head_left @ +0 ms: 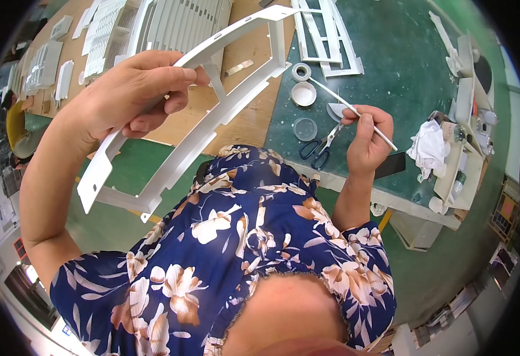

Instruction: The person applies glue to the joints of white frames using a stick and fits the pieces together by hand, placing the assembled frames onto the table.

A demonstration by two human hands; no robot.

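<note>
My left hand [144, 89] is closed around one side of a long white plastic frame [194, 145], which it holds up and tilted above the table edge. The frame has large openings, a crossbar and small tabs along its rim. Between the thumb and fingers of my right hand [369, 136] is a thin white stick [381, 135]. Its far end points toward a roll of tape [301, 72] and a small white-rimmed pot [303, 94]. Below the stick lie scissors [325, 145] with dark handles, a clear round lid [305, 129] and a pale half-round piece [336, 111].
Stacks of white slotted parts [177, 29] stand on brown board [254, 113] at the upper left. More white frames [328, 41] rest on the green tabletop [390, 65]. To the right are a white cloth [429, 145], a dark flat object [390, 165] and a cluttered shelf box [464, 130]. Another person [19, 127] is at far left.
</note>
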